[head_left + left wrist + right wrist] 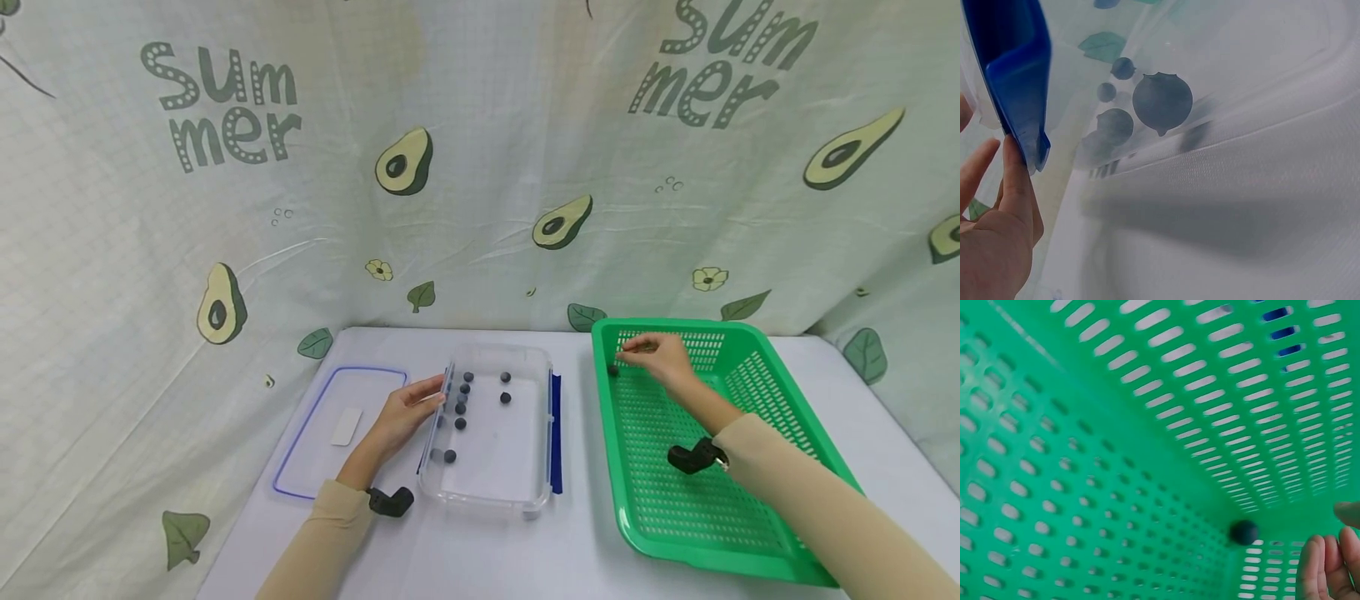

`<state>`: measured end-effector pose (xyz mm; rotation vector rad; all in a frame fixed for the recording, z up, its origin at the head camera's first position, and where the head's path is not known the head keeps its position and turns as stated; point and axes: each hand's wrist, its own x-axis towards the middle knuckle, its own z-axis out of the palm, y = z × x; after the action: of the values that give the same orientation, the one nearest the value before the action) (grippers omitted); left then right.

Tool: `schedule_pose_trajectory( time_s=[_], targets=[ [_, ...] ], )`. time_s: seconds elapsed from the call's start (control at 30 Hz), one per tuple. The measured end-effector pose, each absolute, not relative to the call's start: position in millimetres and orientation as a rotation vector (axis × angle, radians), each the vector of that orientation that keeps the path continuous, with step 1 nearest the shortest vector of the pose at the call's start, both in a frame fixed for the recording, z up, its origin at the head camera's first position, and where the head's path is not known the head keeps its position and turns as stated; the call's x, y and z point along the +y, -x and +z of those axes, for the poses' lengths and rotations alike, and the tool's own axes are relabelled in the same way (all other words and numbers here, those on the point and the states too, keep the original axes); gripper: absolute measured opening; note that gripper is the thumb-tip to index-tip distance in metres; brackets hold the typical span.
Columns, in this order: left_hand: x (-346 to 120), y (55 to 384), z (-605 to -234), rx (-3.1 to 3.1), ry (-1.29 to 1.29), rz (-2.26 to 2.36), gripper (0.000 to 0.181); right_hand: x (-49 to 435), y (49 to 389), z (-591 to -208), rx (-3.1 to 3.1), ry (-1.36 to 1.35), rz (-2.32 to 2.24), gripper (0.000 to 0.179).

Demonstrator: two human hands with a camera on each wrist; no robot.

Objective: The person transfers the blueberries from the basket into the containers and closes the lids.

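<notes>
On the table stands a clear plastic box (pixel 498 467), with several small dark round balls (pixel 1162 103) in its left and upper part; some show little points on their skin. My left hand (pixel 405 417) touches the box's left side, its fingers straight against the blue latch flap (pixel 1019 81). Over the far left corner of a green basket (pixel 626 517) hovers my right hand (pixel 660 358), fingers loosely bent and holding nothing that I can see. One dark ball (pixel 1245 532) lies in that corner, a little apart from the fingertips.
A clear lid (pixel 311 446) with a blue rim lies left of the box, a white rectangle (pixel 347 426) on it. Another blue latch flap (pixel 557 433) sticks out at the box's right side. Behind the table hangs a printed cloth (pixel 480 167).
</notes>
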<state>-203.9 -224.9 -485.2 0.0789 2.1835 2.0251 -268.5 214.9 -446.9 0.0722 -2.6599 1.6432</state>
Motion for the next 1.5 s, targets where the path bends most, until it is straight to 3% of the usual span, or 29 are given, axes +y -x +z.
schedule_pose_trajectory(
  time_s=[0.37, 1.5],
  targets=[
    [-225.3, 202.7, -484.3, 2.182, -0.074, 2.038, 0.050, 212.1, 275.4, -471.6, -2.678, -0.028, 1.482, 0.024],
    [-229.6, 204.3, -491.6, 2.189, -0.137, 2.021, 0.052, 195.1, 266.9, -504.4, -2.587, -0.053, 1.337, 0.026]
  ],
)
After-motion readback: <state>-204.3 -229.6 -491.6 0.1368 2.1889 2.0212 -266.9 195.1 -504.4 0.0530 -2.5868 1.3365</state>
